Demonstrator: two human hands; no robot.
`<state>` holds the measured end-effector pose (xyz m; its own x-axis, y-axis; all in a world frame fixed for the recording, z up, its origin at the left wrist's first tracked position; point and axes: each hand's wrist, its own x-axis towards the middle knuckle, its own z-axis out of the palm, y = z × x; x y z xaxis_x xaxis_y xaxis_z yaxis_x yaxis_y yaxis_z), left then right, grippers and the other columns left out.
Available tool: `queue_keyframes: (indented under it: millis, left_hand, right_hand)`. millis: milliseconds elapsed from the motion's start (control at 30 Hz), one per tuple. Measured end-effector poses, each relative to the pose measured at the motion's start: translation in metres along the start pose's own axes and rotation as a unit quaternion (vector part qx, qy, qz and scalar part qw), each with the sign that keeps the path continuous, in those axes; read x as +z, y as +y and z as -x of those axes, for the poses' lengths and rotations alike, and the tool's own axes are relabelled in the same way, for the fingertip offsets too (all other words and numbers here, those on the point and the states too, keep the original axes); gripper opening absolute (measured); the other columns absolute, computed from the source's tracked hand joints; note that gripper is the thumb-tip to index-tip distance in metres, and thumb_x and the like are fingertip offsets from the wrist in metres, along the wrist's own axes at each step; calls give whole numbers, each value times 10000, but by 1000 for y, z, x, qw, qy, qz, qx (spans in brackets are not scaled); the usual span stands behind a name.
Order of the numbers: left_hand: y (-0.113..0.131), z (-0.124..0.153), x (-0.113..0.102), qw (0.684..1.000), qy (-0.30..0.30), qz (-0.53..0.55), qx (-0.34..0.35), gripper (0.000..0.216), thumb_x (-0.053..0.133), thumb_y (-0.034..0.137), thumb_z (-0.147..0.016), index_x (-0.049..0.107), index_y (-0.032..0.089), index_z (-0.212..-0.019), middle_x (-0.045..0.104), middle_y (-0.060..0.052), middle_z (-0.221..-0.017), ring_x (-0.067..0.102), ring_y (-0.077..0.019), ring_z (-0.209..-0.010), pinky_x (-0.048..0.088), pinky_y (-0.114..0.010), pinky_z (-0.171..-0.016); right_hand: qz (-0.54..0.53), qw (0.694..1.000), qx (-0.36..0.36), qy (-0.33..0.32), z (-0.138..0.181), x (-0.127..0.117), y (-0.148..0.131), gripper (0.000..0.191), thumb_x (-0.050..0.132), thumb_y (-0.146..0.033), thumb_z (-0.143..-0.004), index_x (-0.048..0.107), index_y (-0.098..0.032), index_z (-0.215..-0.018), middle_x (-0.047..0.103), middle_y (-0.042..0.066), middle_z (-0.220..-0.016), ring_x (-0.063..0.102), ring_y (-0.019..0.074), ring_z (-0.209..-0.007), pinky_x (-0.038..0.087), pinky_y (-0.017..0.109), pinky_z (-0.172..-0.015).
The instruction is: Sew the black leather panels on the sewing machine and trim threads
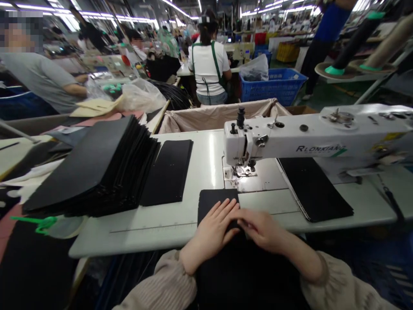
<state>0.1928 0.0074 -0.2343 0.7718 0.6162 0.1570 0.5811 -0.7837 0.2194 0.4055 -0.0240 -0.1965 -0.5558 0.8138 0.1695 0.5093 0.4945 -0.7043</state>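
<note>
A black sheet point(213, 197) lies at the front edge of the sewing table, just short of the sewing machine's lit needle area point(245, 171). My left hand point(215, 224) rests flat on it with the fingers stretched out. My right hand point(260, 227) is at the sheet's right edge, its fingers curled and meeting my left fingers. What the right fingertips hold, if anything, is hidden. The white sewing machine point(284, 140) stands behind and to the right of my hands.
A tall stack of black sheets point(87, 159) stands on the left, beside a low pile of smaller black pieces point(169, 172). More black pieces point(314, 189) lie under the machine arm. Behind the table are a cloth-lined bin point(193, 118), a blue crate point(274, 86) and a seated co-worker point(209, 64).
</note>
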Motion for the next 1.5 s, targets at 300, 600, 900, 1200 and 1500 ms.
queue_keyframes:
  millis: [300, 600, 900, 1200, 1500]
  left_hand:
    - [-43, -10, -28, 998, -13, -17, -60, 591, 462, 442, -1000, 280, 305, -1545, 287, -34, -1610, 218, -261, -1502, 268, -480, -1202]
    - [-51, -60, -20, 1000, 0, 6, -23, 576, 557, 509, -934, 446, 305, -1461, 376, -35, -1569, 278, -310, -1466, 257, -522, -1175]
    - [-50, -63, -19, 999, 16, 43, -26, 660, 607, 508, -900, 408, 244, -1471, 334, -60, -1589, 247, -258, -1491, 169, -478, -1237]
    - [-53, -64, -19, 999, 12, 45, -24, 646, 616, 528, -887, 449, 240, -1441, 351, -60, -1581, 253, -256, -1490, 166, -478, -1240]
    - [-58, -69, -17, 998, 24, 52, -23, 637, 631, 506, -883, 451, 253, -1439, 378, -65, -1566, 277, -260, -1481, 179, -481, -1238]
  right_hand:
    - [312, 945, 90, 44, -51, -14, 64, 538, 441, -208, -939, 443, -317, -1466, 482, 8, -1497, 689, 217, -1051, 585, 348, -779]
    - [308, 938, 118, 106, -36, -9, 71, 497, 441, -204, -938, 495, -270, -1428, 529, 27, -1461, 667, 218, -1099, 574, 332, -795]
    - [299, 942, 116, 101, -38, -11, 75, 481, 456, -263, -953, 496, -303, -1431, 535, 11, -1458, 684, 207, -1043, 584, 315, -745]
    - [318, 936, 123, 89, -39, -10, 75, 468, 440, -290, -964, 502, -313, -1427, 524, 9, -1468, 704, 210, -965, 580, 319, -682]
    - [308, 939, 119, 97, -38, -9, 77, 489, 454, -261, -946, 499, -325, -1429, 536, 7, -1456, 694, 207, -992, 577, 313, -712]
